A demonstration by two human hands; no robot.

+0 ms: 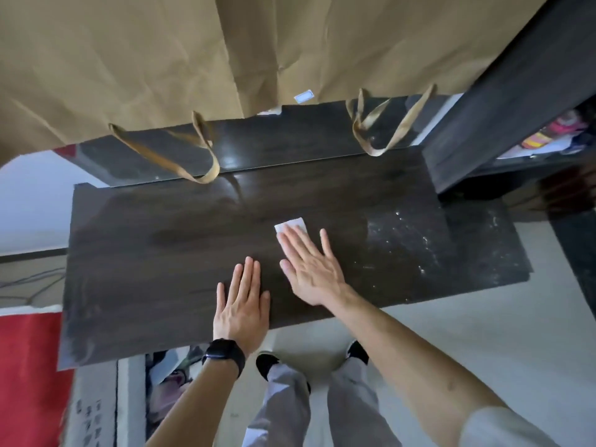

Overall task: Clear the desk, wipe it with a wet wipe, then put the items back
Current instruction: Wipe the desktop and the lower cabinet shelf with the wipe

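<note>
On the bench (161, 253), the flat right hand (309, 266) presses the wipe (292, 224), left hand (243, 304) spread flat; dusty right end likely next.

A pale grey floor (467, 333) is seen beneath and to the right of the dark wood-grain counter (145, 253). Light is reflected on a glossy dark ledge (258, 153) behind it. Large sheets of creased brown paper (129, 59) are hung across the top, with looped paper handles (380, 130) dangling. A dark wood-grain panel (516, 108) is set at the upper right, cluttered shelving (554, 133) beside it. A red surface (29, 366) is noted at lower left, a pale wall (29, 195) above it.
</note>
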